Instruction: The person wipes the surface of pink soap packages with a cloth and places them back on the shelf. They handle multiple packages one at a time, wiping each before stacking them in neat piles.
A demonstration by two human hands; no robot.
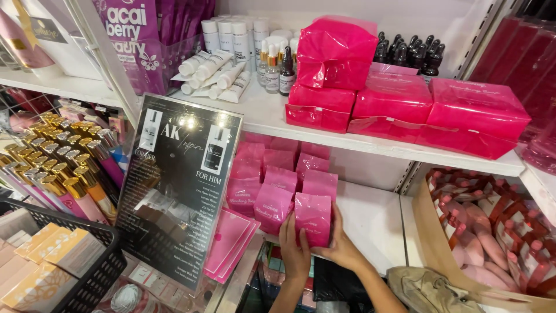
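we note both hands clamped on one pink pouch [313,219]: left hand [295,252] at its 8 o'clock, right hand [341,246] at 4 o'clock (front row, white shelf [370,223]).

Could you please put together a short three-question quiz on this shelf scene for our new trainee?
1. True or false: both hands are on the same pink pouch.
2. Which shelf holds the stacked flat pink packs: A) the upper shelf, B) the lower shelf, C) the black basket?
3. What stands just left of the standing pink pouches?

Key
1. True: the left hand and right hand clasp the front pink pouch from either side.
2. A: the flat pink packs lie on the upper shelf.
3. A dark upright sign.
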